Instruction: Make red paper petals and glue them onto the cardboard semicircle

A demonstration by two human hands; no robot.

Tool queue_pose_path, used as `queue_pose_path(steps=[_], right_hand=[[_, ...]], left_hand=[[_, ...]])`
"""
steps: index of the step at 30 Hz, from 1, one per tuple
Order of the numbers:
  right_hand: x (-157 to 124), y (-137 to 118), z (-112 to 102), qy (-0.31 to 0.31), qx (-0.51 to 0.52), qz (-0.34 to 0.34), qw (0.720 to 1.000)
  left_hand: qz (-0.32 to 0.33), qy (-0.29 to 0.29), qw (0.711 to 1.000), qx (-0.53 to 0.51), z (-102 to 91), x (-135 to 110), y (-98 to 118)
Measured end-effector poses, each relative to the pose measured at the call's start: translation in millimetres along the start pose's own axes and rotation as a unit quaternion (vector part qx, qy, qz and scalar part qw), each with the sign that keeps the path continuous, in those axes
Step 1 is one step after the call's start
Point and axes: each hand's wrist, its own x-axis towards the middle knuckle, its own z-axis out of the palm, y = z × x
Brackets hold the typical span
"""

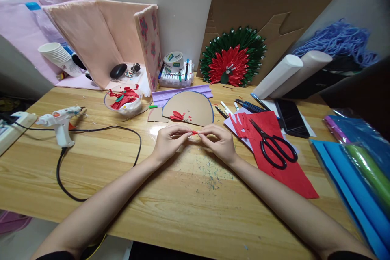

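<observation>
Between my two hands is a small piece of red paper (pixel 194 132), pinched at both ends above the table. My left hand (pixel 170 142) grips its left end with thumb and fingertips. The right end is pinched by my right hand (pixel 219 142). Just beyond them lies a rounded cardboard piece (pixel 195 103) with a blue-edged outline, bearing several red paper petals (pixel 176 116) and small scraps. To the right, black-handled scissors (pixel 274 146) rest on a partly cut red paper sheet (pixel 283 178).
A white glue gun (pixel 62 126) stands at left, its black cord looping across the table. Behind are a bowl of red scraps (pixel 123 101), a marker box (pixel 175 76) and a red-green paper fan piece (pixel 233 57) against cardboard. Phone (pixel 291 118) and wrapped paper rolls (pixel 344 178) sit right.
</observation>
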Motion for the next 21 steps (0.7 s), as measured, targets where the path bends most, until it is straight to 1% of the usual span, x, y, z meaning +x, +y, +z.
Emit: queue_pose_path(steps=[5,9,15,21], right_hand=[[-0.5,0.3,0.3,-0.004,0.001,0.005,1.000],[-1.1,0.8,0.3,-0.001,0.002,0.008,1.000],[-0.8,0.6,0.1,0.000,-0.002,0.004,1.000],[-0.5,0.5,0.3,0.003,-0.001,0.001,1.000]], left_hand=[[0.023,0.004,0.999,0.025,-0.7,0.1,1.5],[0.045,-0.006,0.998,0.041,-0.5,-1.0,4.2],[0.082,-0.005,0.994,0.075,-0.2,-0.1,2.1],[0.092,-0.010,0.992,0.080,-1.2,-0.5,0.4]])
